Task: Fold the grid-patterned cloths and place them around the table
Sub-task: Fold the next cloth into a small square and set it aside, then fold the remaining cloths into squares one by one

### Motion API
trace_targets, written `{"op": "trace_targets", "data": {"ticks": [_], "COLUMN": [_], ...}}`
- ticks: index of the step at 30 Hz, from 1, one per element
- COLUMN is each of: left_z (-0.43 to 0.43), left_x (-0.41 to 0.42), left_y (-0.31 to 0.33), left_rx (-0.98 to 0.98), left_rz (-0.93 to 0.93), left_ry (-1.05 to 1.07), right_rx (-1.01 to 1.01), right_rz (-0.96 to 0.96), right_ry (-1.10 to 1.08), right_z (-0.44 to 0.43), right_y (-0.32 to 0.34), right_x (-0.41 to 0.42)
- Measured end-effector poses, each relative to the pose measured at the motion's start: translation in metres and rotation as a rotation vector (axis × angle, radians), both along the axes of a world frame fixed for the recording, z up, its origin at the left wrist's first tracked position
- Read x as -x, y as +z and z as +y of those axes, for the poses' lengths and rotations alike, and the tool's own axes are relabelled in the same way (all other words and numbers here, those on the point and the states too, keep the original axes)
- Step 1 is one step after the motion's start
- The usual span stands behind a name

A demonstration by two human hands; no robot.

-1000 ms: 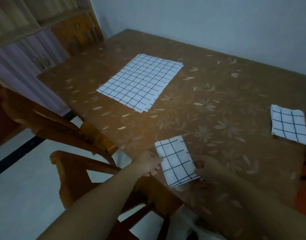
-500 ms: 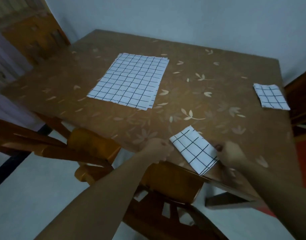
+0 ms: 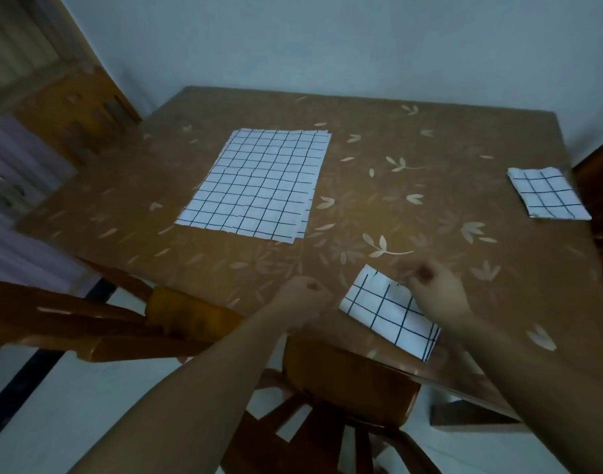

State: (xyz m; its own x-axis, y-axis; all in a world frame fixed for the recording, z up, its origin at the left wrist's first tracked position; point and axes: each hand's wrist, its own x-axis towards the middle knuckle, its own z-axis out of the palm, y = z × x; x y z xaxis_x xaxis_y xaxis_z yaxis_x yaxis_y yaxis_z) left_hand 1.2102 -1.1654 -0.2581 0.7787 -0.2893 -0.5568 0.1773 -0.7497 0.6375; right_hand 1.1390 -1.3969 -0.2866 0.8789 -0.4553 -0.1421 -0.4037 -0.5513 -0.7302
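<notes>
Head view: two hands by the near cloth (image 3: pixel 385 313), folded, at the near edge of the table (image 3: pixel 378 148).
The near cloth lies flat on the table, close to its near edge. The left hand (image 3: pixel 303 299) is a closed fist with nothing in it, over the near edge of the table, just left of that cloth and not touching it. The right hand (image 3: pixel 433 292) is over the cloth's right side with its fingers bent, but it is blurry, so I cannot tell if it holds the cloth. A pile (image 3: pixel 259 183) of open cloths lies flat in the middle of the table. The side cloth (image 3: pixel 546 193), folded too, lies at the table's right edge. A chair (image 3: pixel 347 381) stands at the table's near edge.
</notes>
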Motion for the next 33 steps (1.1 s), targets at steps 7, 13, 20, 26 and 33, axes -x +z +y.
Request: {"op": "trace_targets", "data": {"ticks": [7, 13, 20, 26, 33], "left_z": [0.032, 0.093, 0.181, 0.217, 0.225], "left_x": [-0.022, -0.062, -0.138, -0.189, -0.215], "left_y": [0.023, 0.04, 0.023, 0.015, 0.006], "left_rx": [-0.18, -0.212, -0.235, -0.229, -0.322], "left_rz": [-0.316, -0.441, -0.554, -0.525, -0.461], "left_ry": [-0.271, -0.389, -0.476, -0.453, -0.373], "right_rx": [-0.019, 0.01, 0.053, 0.157, 0.205], "right_rz": [0.036, 0.104, 0.23, 0.263, 0.348], "right_ry": [0.175, 0.174, 0.121, 0.133, 0.198], "right_z": [0.072, 0.129, 0.206, 0.237, 0.241], "right_y": [0.024, 0.025, 0.033, 0.038, 0.018], "right_x": [-0.032, -0.065, -0.113, -0.152, -0.197]}}
